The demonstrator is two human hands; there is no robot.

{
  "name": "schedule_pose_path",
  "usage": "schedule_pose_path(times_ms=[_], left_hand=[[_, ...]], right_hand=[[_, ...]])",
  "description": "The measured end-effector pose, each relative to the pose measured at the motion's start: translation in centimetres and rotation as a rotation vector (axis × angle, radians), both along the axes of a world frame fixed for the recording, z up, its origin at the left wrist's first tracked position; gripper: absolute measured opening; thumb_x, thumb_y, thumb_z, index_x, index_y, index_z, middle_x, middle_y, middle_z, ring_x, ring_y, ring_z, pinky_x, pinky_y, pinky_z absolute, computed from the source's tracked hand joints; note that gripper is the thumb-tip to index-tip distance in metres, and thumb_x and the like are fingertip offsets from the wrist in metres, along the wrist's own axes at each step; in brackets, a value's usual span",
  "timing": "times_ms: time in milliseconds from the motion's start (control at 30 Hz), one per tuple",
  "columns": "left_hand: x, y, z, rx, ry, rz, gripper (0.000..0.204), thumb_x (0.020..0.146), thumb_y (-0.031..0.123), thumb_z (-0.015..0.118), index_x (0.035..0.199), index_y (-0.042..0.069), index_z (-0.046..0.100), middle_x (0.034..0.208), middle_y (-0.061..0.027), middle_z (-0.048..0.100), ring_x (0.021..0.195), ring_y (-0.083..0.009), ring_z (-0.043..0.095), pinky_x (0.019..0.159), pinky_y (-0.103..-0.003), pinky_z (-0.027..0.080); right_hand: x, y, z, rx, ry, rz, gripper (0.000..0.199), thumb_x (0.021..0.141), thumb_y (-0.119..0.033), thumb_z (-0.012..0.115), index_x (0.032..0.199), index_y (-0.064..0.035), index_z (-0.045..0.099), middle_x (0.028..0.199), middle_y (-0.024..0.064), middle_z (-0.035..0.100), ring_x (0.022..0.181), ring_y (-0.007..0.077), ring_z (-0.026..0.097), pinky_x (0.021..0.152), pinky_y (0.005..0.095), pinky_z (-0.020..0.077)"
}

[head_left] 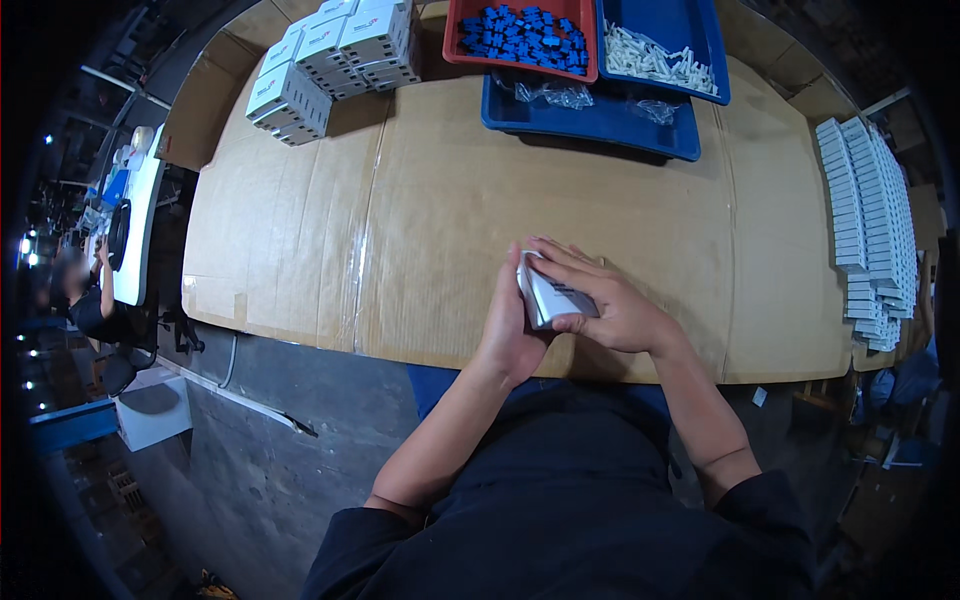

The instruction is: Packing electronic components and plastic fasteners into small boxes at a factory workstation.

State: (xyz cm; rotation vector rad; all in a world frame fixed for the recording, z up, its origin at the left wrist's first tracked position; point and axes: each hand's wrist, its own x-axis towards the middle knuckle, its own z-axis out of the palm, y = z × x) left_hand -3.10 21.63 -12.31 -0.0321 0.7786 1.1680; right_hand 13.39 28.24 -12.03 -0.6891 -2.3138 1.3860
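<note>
A small white carton (552, 298) with dark print on its face is between my two hands, above the near edge of the table. My left hand (507, 328) is upright against the carton's left side, its palm turned inward and the thumb side up. From the right, my right hand (622, 308) lies over the carton, its fingers reaching across the far end and its thumb on the near part. The carton looks tilted, and the fingers hide much of its right side and far end.
Stacked white boxes (300, 85) stand at the far left. A red bin (452, 50) of blue pieces and a blue bin (722, 60) of white plugs rest above a blue tray (600, 145). Flat white cartons (870, 220) are piled right. Another person (95, 305) sits far left.
</note>
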Motion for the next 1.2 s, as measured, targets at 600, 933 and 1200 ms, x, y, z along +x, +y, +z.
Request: schedule_pose_path(times_ms=[600, 933, 1200], left_hand=[[-0.8, -3.0, 2.6, 0.557, 0.842, -0.29, 0.048, 0.108, 0.012, 0.058, 0.153, 0.0, 0.048, 0.1, 0.0027, 0.062, 0.081, -0.0041, 0.05, 0.074, -0.022, 0.045], [-1.3, -2.3, 1.0, 0.616, 0.92, -0.024, 0.056, 0.1, 0.017, 0.066, 0.152, 0.002, 0.051, 0.135, -0.0139, 0.061, 0.118, -0.0218, 0.058, 0.105, -0.037, 0.043], [-1.9, -1.8, 1.3, 0.714, 1.219, -0.017, 0.059, 0.093, 0.018, 0.078, 0.146, 0.004, 0.056, 0.129, -0.0149, 0.068, 0.12, -0.0244, 0.064, 0.102, -0.037, 0.048]], right_hand=[[2.0, -1.4, -1.9, -0.756, 0.411, -0.343, 0.051, 0.094, -0.011, 0.079, 0.14, -0.001, 0.06, 0.12, 0.0054, 0.069, 0.109, 0.0141, 0.065, 0.095, 0.0309, 0.0555], [2.3, -1.8, -3.2, -0.751, 0.488, -0.313, 0.041, 0.087, -0.002, 0.083, 0.123, -0.0016, 0.064, 0.109, 0.0031, 0.07, 0.099, 0.0123, 0.065, 0.087, 0.0282, 0.0546], [2.5, -1.1, 0.3, -0.476, 0.497, -0.496, 0.064, 0.081, -0.005, 0.089, 0.134, -0.0016, 0.054, 0.108, 0.0051, 0.07, 0.102, 0.0116, 0.067, 0.085, 0.0246, 0.0549]])
